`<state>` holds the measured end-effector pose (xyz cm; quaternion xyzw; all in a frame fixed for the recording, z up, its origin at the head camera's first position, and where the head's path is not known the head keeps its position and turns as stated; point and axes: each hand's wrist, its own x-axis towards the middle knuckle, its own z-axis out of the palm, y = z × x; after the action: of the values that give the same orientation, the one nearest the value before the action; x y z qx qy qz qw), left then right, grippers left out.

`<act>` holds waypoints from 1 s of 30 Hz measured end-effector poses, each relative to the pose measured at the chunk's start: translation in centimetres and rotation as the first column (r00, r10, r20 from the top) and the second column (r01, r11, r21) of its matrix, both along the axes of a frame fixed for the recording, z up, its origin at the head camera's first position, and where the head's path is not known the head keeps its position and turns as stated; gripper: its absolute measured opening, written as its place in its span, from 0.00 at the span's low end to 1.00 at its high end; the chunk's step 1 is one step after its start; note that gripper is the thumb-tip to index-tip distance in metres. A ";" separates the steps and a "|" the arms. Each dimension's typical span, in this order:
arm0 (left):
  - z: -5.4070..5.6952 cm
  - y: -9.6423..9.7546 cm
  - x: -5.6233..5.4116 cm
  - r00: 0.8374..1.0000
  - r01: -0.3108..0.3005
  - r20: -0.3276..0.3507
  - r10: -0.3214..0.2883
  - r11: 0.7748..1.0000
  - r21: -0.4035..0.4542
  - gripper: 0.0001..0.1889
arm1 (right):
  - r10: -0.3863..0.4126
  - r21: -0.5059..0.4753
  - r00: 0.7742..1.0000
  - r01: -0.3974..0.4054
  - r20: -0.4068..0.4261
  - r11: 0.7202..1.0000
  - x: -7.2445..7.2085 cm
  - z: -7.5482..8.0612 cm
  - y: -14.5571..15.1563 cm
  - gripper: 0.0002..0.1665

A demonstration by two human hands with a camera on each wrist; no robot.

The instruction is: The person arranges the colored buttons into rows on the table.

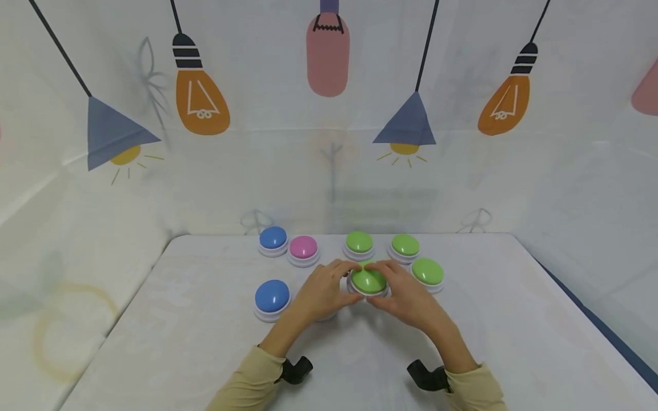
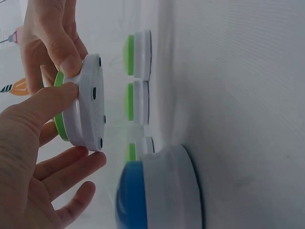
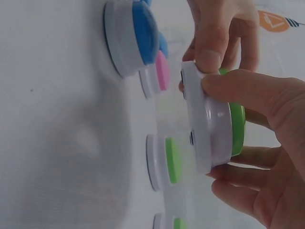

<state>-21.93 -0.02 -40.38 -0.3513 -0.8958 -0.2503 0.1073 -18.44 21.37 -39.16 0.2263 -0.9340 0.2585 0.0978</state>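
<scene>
A push button with a green dome (image 1: pixel 369 282) and white base is lifted off the table, held between both hands. My left hand (image 1: pixel 321 294) grips its left side with thumb and fingers. My right hand (image 1: pixel 406 294) pinches its right side. In the left wrist view the base of the green button (image 2: pixel 88 109) faces the tabletop, with small dark feet on its underside. Both thumbs press the near side of the white rim in the right wrist view, close to each other on the green button (image 3: pixel 209 124).
On the white table (image 1: pixel 195 342) stand a back blue button (image 1: pixel 273 238), a pink button (image 1: pixel 303 248), a front blue button (image 1: pixel 272 297) and three green buttons (image 1: pixel 405 245). Another white base (image 1: pixel 327 317) is mostly hidden under my left wrist. A printed cloth wall (image 1: pixel 277 171) rises behind.
</scene>
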 end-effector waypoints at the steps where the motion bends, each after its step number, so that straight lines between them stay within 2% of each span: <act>1: -0.1 -0.1 0.0 1.000 -0.003 0.003 0.003 1.000 -0.009 0.28 | 0.005 -0.002 1.000 -0.005 0.010 1.000 0.0 -0.1 -0.1 0.36; 5: -0.6 -0.2 -0.2 1.000 -0.002 0.019 0.003 1.000 -0.031 0.28 | 0.009 0.001 0.999 -0.009 0.048 1.000 -0.1 -0.5 -0.3 0.35; 11: -1.2 0.0 -0.5 1.000 0.004 -0.006 -0.004 0.998 -0.055 0.28 | -0.003 0.015 0.997 0.002 0.080 1.000 -0.1 -0.7 -0.3 0.35; 23: -2.0 0.7 -0.4 1.000 -0.011 -0.020 0.008 0.989 -0.146 0.29 | -0.029 0.050 0.985 0.021 0.170 0.999 -0.1 -1.0 -0.2 0.34; 30: -2.6 0.9 -0.4 1.000 -0.014 -0.010 0.013 0.987 -0.159 0.30 | -0.036 0.038 0.977 0.029 0.209 0.999 -0.3 -1.5 -0.3 0.34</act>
<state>-22.28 0.85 -42.93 -0.3538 -0.9147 -0.1759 0.0849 -18.70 21.12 -40.64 0.1843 -0.9471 0.2628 -0.0008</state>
